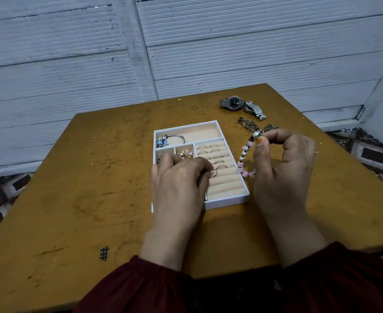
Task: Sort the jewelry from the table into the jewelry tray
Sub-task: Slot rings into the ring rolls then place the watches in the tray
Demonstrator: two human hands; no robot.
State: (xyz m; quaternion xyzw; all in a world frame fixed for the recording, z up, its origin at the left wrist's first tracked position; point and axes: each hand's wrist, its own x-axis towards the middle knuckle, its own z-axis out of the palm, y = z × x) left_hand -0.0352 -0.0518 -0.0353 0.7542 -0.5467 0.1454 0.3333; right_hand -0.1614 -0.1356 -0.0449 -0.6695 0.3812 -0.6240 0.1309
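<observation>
Roughly halfway: my left hand point(179, 184) pinches a ring point(213, 173) over the tray point(226, 203), my right hand point(283, 168) grips the bracelet point(244, 152) (watch point(234, 102), chain point(249, 125), loose rings point(201, 112) remain).

Legible markings: one.
I find a black "#" sign point(104, 253) inked on the table point(73, 177) near its front edge; the watch point(234, 102) dial is too small to read.

White jewelry tray point(226, 201) sat on the counter point(95, 177), rings point(202, 147) in beige slots — pink-and-pearl bracelet point(244, 159) dangled just right of it; watch point(234, 102), chain point(247, 125), loose rings point(200, 112) lay beyond.
</observation>
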